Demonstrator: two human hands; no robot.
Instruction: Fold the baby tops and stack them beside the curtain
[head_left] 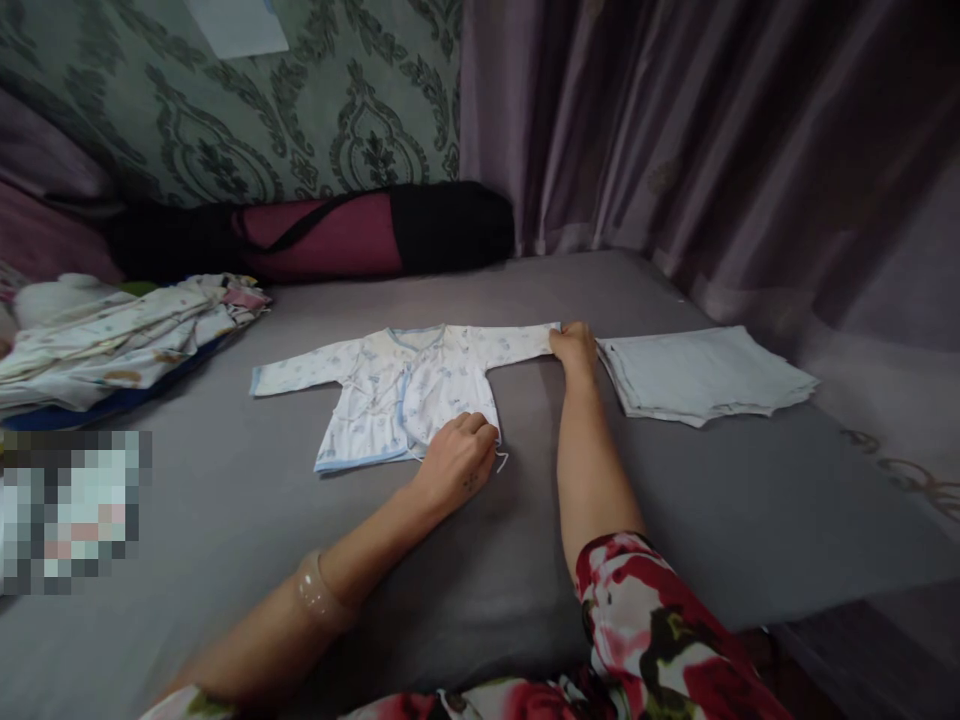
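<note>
A small white baby shirt (390, 390) with blue trim lies spread flat on the grey bed sheet (225, 500), its sleeves stretched out to both sides. My left hand (456, 458) grips the shirt's lower right hem corner, fingers curled on the cloth. My right hand (574, 343) pinches the cuff of the right sleeve, arm stretched forward. A thin white tie string trails from the hem beside my left hand.
A stack of folded white cloths (701, 375) lies just right of my right hand. A heap of printed clothes (120, 335) sits at the left. A dark red and black rolled bag (360, 232) rests against the patterned wall. Purple curtains (712, 150) hang at right.
</note>
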